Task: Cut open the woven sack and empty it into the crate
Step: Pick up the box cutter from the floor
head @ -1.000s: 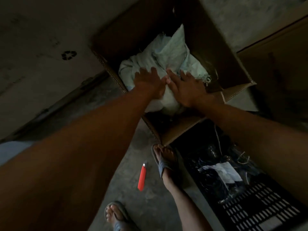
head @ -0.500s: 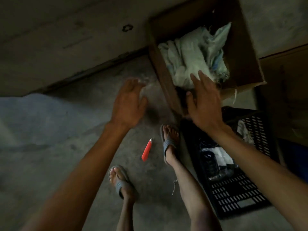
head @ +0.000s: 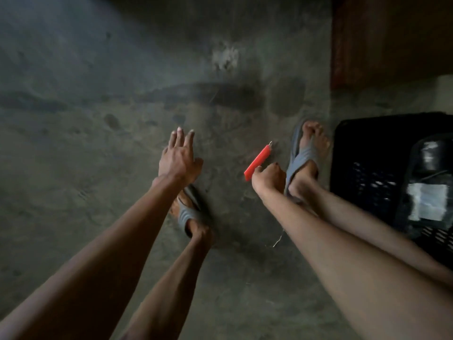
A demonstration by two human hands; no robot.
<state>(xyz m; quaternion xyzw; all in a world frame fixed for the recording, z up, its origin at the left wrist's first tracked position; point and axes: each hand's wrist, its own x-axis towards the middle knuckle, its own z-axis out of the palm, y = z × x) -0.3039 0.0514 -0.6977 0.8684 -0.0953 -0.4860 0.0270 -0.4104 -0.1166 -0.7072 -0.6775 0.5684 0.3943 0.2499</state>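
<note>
A red utility knife (head: pixel 259 158) lies slanted on the concrete floor, its blade tip pointing at my right foot. My right hand (head: pixel 269 178) is down at the knife's near end, fingers curled and thumb on the handle, pinching it. My left hand (head: pixel 180 155) hovers over the bare floor with its fingers spread, holding nothing. The black plastic crate (head: pixel 362 143) stands at the right edge and holds a dark wrapped bundle with a white label (head: pixel 427 202). The woven sack is out of view.
My feet in grey sandals stand on the floor, the left foot (head: pixel 190 215) under my left wrist, the right foot (head: pixel 307 155) between knife and crate. A brown cardboard box wall (head: pixel 382 38) fills the top right corner. A loose thread (head: pixel 278 240) lies on the concrete.
My view has swung down from the box with the sack to the floor. Both hands left the sack; the right hand dropped to the red knife, while the left moved out over the floor.
</note>
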